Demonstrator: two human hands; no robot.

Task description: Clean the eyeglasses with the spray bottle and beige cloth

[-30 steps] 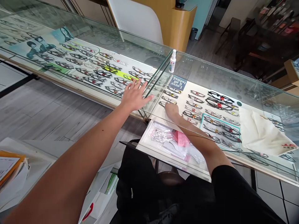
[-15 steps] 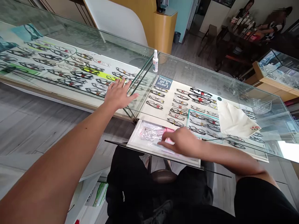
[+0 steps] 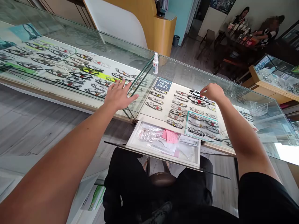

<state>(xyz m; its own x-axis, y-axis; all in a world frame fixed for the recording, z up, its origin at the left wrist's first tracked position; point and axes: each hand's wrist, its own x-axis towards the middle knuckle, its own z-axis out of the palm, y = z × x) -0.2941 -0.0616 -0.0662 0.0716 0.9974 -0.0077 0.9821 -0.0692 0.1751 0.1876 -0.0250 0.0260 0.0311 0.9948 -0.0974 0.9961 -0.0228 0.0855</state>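
Note:
My left hand lies flat with fingers spread on the glass display case, over rows of eyeglass frames. My right hand is above the case's right section, fingers curled and drawn together near dark eyeglasses shown under the glass. Whether anything is pinched there is hidden. Below it, the drawer is pulled out, holding a clear plastic bag, pink paper slips and white papers. My right forearm covers most of a pale cloth; a lettered corner shows beyond it.
A white spray bottle stands upright on the glass by the seam between sections. Behind the case is a white chair. Two people sit at a cluttered table at the back right. A stool is under the drawer.
My right hand has left the drawer and moved up and to the right over the glass, so the drawer's contents now show. My left hand stays in place.

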